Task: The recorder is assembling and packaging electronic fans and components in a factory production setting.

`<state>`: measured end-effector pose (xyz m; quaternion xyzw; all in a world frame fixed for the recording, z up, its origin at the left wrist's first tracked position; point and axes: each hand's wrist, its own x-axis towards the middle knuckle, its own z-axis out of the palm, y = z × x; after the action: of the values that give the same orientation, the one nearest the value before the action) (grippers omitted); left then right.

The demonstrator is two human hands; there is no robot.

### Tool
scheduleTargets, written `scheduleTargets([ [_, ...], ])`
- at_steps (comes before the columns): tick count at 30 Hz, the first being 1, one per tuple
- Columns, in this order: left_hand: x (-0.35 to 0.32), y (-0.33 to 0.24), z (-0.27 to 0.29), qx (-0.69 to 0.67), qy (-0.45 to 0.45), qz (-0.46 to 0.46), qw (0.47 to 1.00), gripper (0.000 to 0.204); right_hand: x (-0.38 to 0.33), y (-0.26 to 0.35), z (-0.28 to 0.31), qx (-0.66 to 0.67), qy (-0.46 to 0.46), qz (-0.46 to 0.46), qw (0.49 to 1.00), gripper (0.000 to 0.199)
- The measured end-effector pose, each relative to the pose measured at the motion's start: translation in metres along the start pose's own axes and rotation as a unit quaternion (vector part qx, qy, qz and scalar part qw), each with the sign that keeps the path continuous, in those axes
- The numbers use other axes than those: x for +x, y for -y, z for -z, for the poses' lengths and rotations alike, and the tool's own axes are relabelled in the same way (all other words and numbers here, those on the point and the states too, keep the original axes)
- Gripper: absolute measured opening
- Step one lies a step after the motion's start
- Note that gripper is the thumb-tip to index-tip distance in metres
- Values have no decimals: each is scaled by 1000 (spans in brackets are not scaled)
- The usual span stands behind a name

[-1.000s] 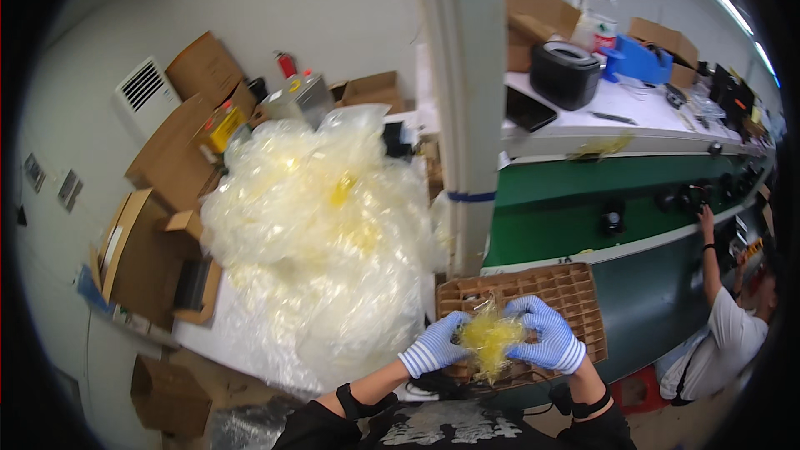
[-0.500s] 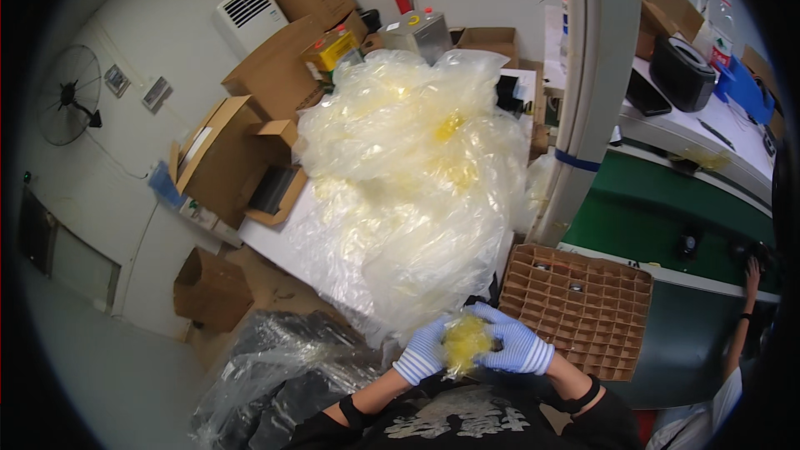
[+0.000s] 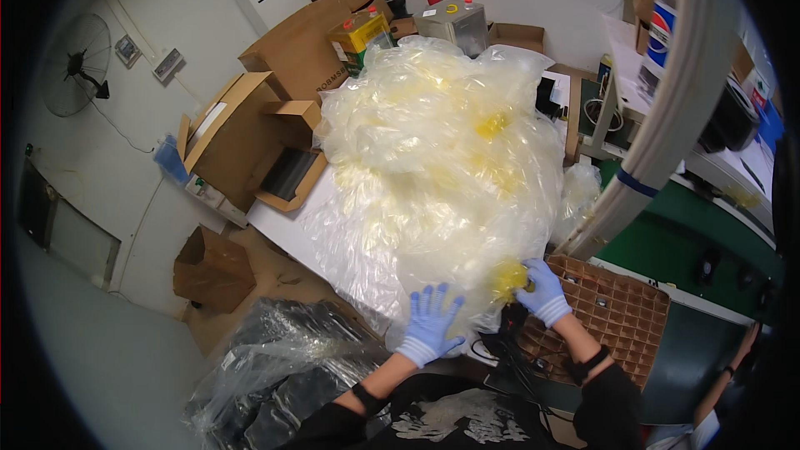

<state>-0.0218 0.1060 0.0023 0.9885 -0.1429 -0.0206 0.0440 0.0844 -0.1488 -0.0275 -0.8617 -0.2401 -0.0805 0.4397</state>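
My left hand, in a blue knit glove with white stripes at the cuff, is open. Its fingers spread flat at the near edge of a big heap of clear plastic bags. Off to the right, my right hand wears the same kind of glove. Its fingers close on a crumpled yellow plastic bag beside the heap's lower right side. Whatever may be inside that bag cannot be made out. The heap has yellowish patches and covers most of a white table.
Right of the heap lies a brown cardboard divider grid with a few small parts. Black cables hang near my right forearm. Dark items in clear plastic sit lower left. A grey post stands right; another person's arm is beyond it.
Both hands held the yellow bag together close to my body. Now the left has let go and spread out, while the right has carried the bag forward and right. The view has shifted.
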Motion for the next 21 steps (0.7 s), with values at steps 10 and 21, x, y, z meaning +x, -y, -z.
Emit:
scheduleTargets([
  [10, 84, 185, -57, -32, -8, 122, 992, 76, 256, -90, -160, -238, 251, 5, 938, 23],
  [21, 11, 254, -24, -282, -150, 114, 941, 50, 341, -346, -301, -243, 277, -45, 929, 32],
])
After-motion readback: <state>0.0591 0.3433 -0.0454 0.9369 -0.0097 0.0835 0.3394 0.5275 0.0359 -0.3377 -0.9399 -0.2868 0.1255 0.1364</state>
